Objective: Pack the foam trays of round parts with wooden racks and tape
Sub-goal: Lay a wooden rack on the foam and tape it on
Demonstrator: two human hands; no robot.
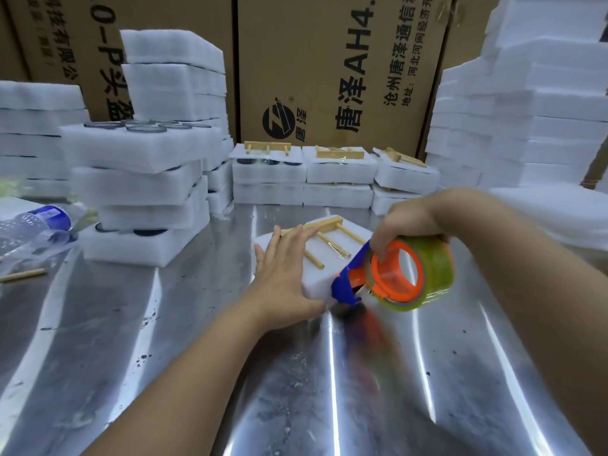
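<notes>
Where dispenser [375,278] meets tray [317,283], detail blurs.

illumination bright and even, from above. table [131,357] returns long white glare streaks. shadows faint, soft-edged. dispenser [343,287] slightly motion-blurred; its reflection smeared. wide-angle distortion bows boxes [329,44] and foam stacks [543,126] toward frame edges.

Wooden rack [332,244] atop foam tray [317,286], tape dispenser [434,271] against it
</notes>
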